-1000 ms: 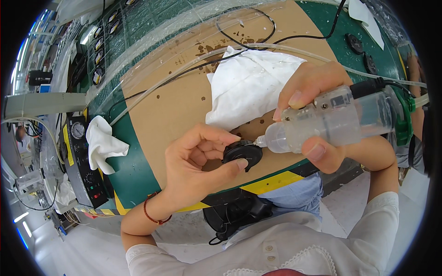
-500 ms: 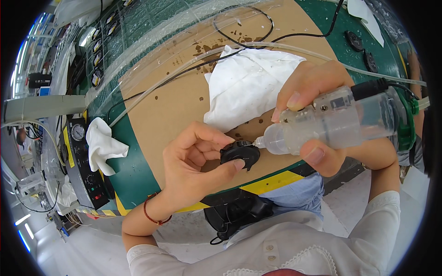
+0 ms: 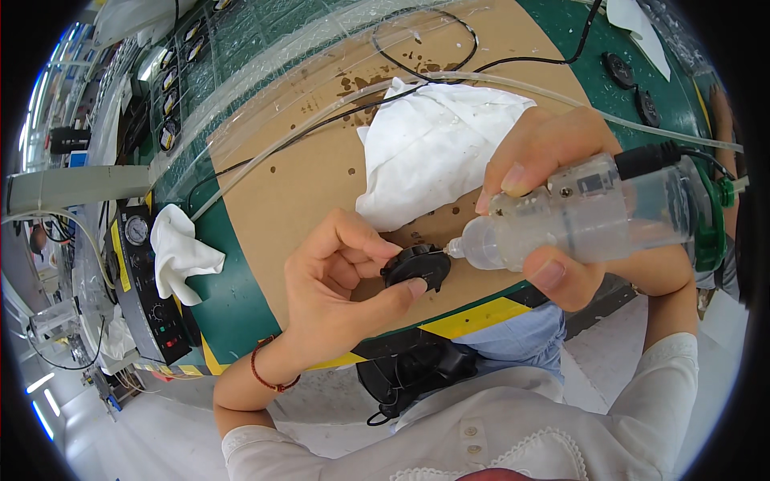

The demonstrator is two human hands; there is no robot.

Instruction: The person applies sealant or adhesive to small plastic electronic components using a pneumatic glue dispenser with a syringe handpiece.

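A small round black part [image 3: 417, 270] with notched edges is pinched between the thumb and fingers of my left hand [image 3: 333, 293]. My right hand [image 3: 553, 200] grips a clear dispensing syringe [image 3: 541, 228] with a green cap [image 3: 709, 212] and a black cable plug at its back end. The syringe lies nearly level, its narrow tip at the right rim of the black part; whether they touch I cannot tell. A crumpled white cloth [image 3: 437, 144] rests on the brown board just beyond my hands.
Brown board [image 3: 265, 208] with dark stains covers the green table. A clear hose [image 3: 321, 112] and black cable cross it. At left stand a black control box with a gauge [image 3: 148, 272] and a white cloth [image 3: 183, 252]. Two black round parts [image 3: 618, 70] lie far right.
The black part has turned slightly in my left fingers, so its notched edge sits differently against the syringe tip. My right hand and the syringe have hardly moved.
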